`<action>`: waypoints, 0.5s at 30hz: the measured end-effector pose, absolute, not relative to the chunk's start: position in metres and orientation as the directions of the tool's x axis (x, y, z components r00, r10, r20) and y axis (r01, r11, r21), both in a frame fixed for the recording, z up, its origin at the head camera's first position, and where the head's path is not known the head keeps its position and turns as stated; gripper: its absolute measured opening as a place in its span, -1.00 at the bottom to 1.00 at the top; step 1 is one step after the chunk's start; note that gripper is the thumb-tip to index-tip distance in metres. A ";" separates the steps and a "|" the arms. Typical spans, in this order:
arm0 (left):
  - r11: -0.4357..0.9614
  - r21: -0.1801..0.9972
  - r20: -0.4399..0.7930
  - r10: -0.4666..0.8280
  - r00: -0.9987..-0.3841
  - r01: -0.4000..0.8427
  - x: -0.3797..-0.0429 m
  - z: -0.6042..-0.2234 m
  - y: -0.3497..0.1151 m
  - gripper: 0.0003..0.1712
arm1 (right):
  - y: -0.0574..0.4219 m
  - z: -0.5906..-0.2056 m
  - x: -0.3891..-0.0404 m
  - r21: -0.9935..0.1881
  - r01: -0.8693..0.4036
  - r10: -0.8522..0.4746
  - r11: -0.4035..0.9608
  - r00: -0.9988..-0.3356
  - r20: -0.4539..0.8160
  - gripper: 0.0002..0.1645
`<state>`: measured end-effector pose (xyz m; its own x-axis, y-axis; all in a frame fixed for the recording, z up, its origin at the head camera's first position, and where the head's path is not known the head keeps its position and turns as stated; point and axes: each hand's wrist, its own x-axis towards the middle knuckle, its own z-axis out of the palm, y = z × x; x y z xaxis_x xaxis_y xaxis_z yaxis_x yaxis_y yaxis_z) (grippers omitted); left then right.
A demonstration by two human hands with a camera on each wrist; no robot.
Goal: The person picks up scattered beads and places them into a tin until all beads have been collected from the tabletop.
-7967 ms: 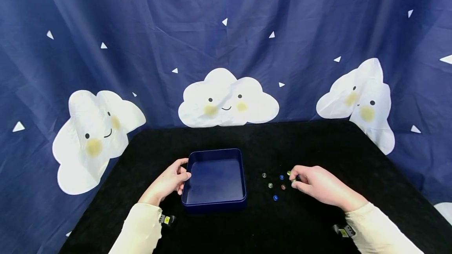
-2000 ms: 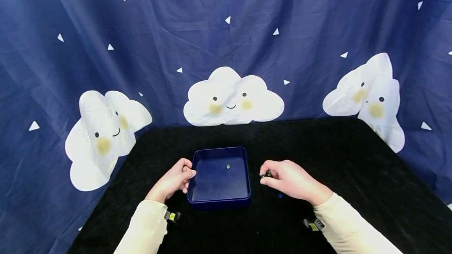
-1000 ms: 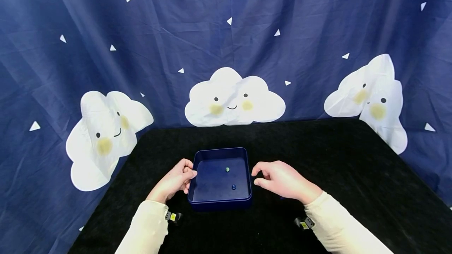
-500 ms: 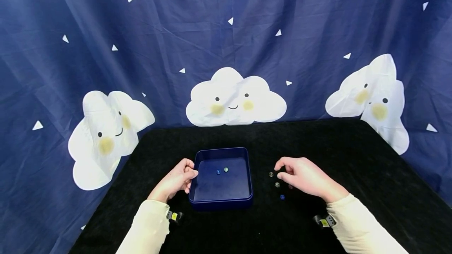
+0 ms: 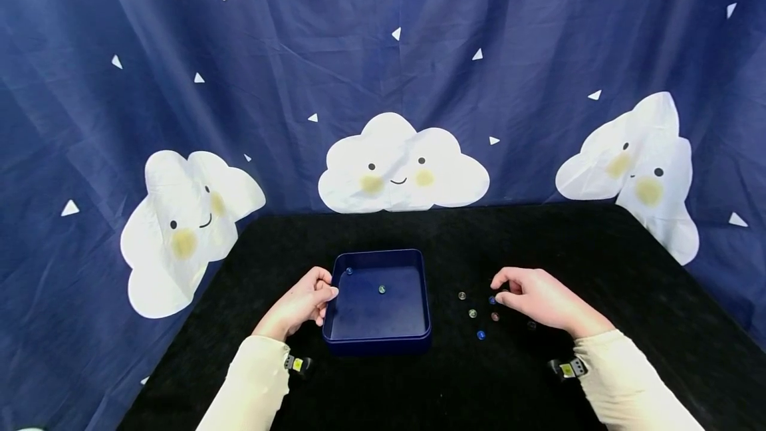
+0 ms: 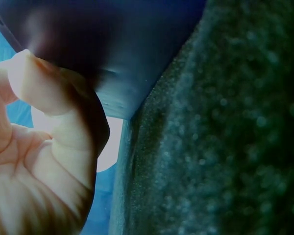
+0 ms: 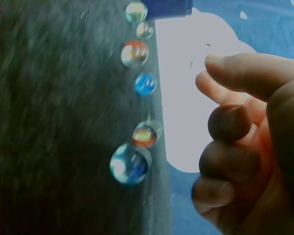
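My left hand [image 5: 299, 308] grips the left wall of a square, dark blue open box [image 5: 378, 343], thumb at the rim; the left wrist view shows the thumb against the box wall [image 6: 132, 73]. Inside lie a green marble [image 5: 382, 290] near the middle and a blue marble [image 5: 350, 271] at the back left corner. To the right, my right hand [image 5: 547, 301] hovers over loose glass marbles, thumb and forefinger apart, holding nothing that I can see. A blue marble [image 5: 493, 300] is closest to its fingertips. In the right wrist view a clear-and-blue marble [image 7: 130, 164] appears largest.
Between box and right hand lie a reddish marble [image 5: 495, 316], a blue marble [image 5: 481, 335] and two clear ones, one of them a greenish marble [image 5: 473, 313]. A dim marble [image 5: 532, 326] sits under the right wrist. Black cloth [image 5: 383, 391] covers the table; a blue curtain [image 5: 287, 52] hangs behind.
The right hand carried marbles to the box, let a blue one drop in, then drew back rightward over the loose marbles. The blue marble rolled to the back left corner. The left hand kept its grip.
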<state>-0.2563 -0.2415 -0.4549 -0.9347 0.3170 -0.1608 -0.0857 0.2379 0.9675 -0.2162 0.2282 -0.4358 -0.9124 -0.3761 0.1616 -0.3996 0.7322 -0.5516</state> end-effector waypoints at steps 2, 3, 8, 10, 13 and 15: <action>0.232 0.969 -0.158 0.319 -0.935 -0.085 -0.256 -0.455 -0.241 -0.59 | 0.234 -0.440 -0.218 -0.547 -0.395 -0.383 0.738 -0.913 0.142 -0.82; 0.229 0.970 -0.158 0.320 -0.934 -0.085 -0.256 -0.455 -0.241 -0.59 | 0.236 -0.442 -0.219 -0.546 -0.392 -0.386 0.740 -0.913 0.133 -0.81; 0.222 0.970 -0.167 0.326 -0.930 -0.096 -0.257 -0.456 -0.241 -0.60 | 0.248 -0.449 -0.223 -0.549 -0.369 -0.385 0.750 -0.919 0.091 -0.80; 0.221 0.971 -0.166 0.329 -0.930 -0.095 -0.257 -0.456 -0.241 -0.60 | 0.250 -0.451 -0.224 -0.559 -0.357 -0.381 0.749 -0.921 0.078 -0.81; 0.222 0.971 -0.164 0.330 -0.929 -0.092 -0.257 -0.456 -0.241 -0.60 | 0.254 -0.455 -0.225 -0.578 -0.349 -0.385 0.738 -0.921 0.063 -0.82; 0.224 0.970 -0.165 0.332 -0.929 -0.092 -0.257 -0.456 -0.241 -0.60 | 0.255 -0.458 -0.226 -0.589 -0.341 -0.384 0.733 -0.922 0.055 -0.83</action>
<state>-0.2570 -0.2410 -0.4560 -0.9287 0.3320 -0.1650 -0.0924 0.2238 0.9703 -0.2259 0.2551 -0.4576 -0.9215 -0.3844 0.0552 -0.3411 0.7330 -0.5885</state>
